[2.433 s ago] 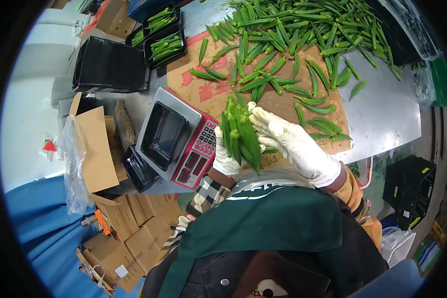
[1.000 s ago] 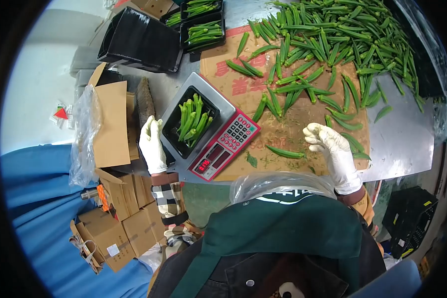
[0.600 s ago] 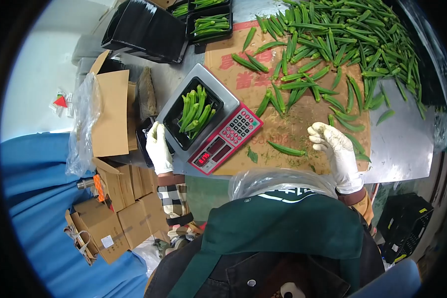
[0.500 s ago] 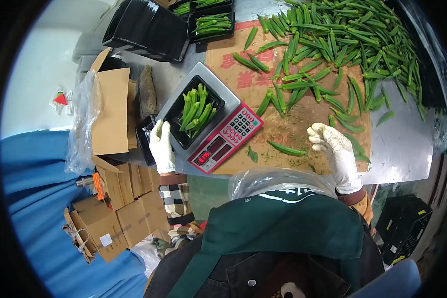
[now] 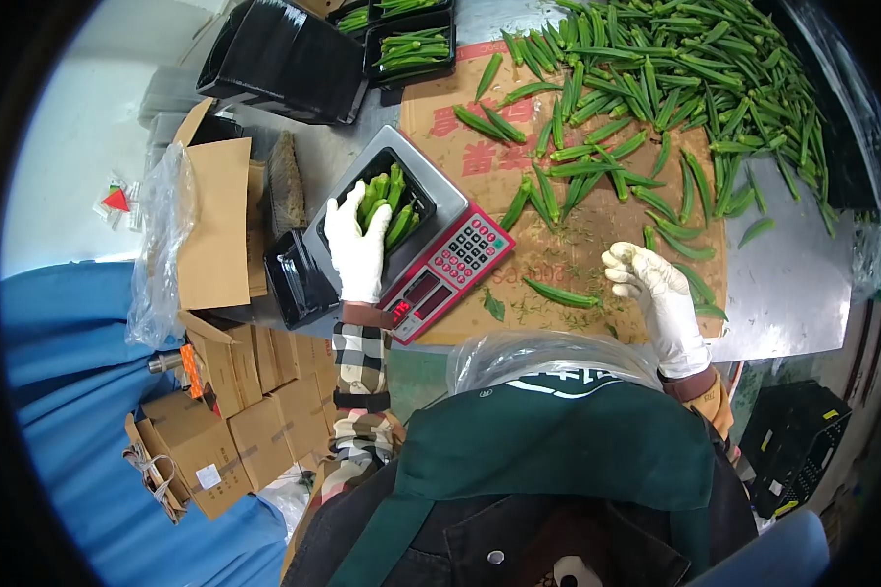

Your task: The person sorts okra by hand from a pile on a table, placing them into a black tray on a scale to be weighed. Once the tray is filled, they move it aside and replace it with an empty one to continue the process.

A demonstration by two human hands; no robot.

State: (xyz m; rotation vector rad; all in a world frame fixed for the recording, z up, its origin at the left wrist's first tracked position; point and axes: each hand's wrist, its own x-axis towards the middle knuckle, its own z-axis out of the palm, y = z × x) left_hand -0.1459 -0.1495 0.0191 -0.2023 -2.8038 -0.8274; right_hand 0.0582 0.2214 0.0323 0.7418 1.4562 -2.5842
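Observation:
A silver and red digital scale [image 5: 445, 262] carries a black tray with green okra pods [image 5: 398, 225] in it. My left hand [image 5: 356, 241], in a white glove, lies over the left part of that tray, thumb and fingers spread around some pods; whether it grips them cannot be made out. My right hand [image 5: 656, 293], also gloved, hovers over the right part of the cardboard sheet [image 5: 519, 323] with curled fingers and nothing visible in them. One loose pod [image 5: 561, 293] lies on the sheet to its left.
A large okra pile [image 5: 695, 68] covers the back right. Filled black trays [image 5: 413, 49] stand at the back, beside a stack of black trays [image 5: 284, 64]. Left of the scale are an open carton [image 5: 215, 225] and more black trays [image 5: 299, 279]. A black crate [image 5: 793, 445] is at lower right.
My left hand has moved right and up from beside the scale onto the tray of okra. My right hand has hardly moved.

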